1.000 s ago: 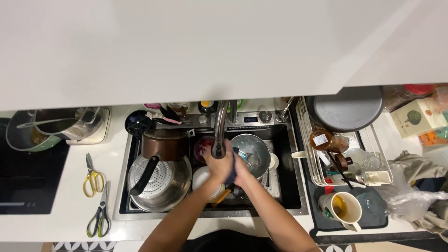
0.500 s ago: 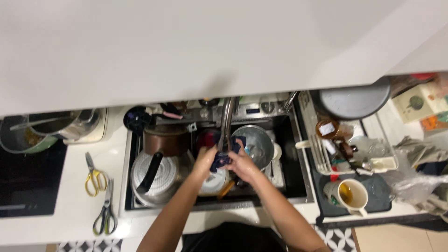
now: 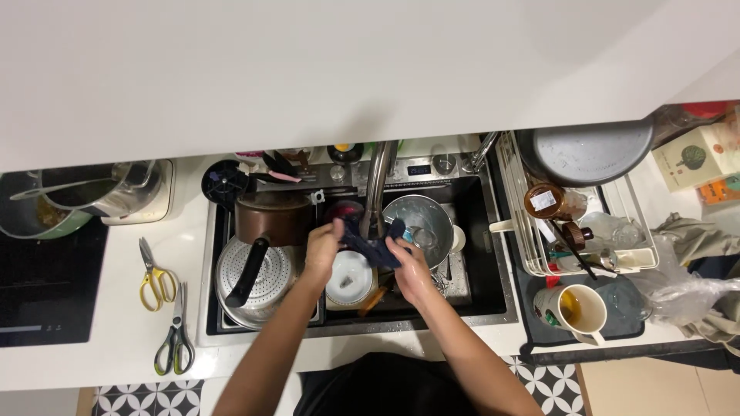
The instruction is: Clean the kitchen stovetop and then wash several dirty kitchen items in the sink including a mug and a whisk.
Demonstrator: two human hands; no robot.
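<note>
Both hands, left hand (image 3: 322, 248) and right hand (image 3: 407, 266), grip a dark cloth (image 3: 368, 245) under the faucet (image 3: 378, 185), mid-rinse; wringing calls for firm twisting.

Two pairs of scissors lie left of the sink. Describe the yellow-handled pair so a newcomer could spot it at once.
Start at the black sink and move left onto the white counter. The yellow-handled scissors lie there, nearer the cooktop; the grey-and-green scissors beside them sit closer to the counter's front edge.

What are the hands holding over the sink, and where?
Both hold a dark blue cloth: left hand at its left end, right hand at its right end.
</note>
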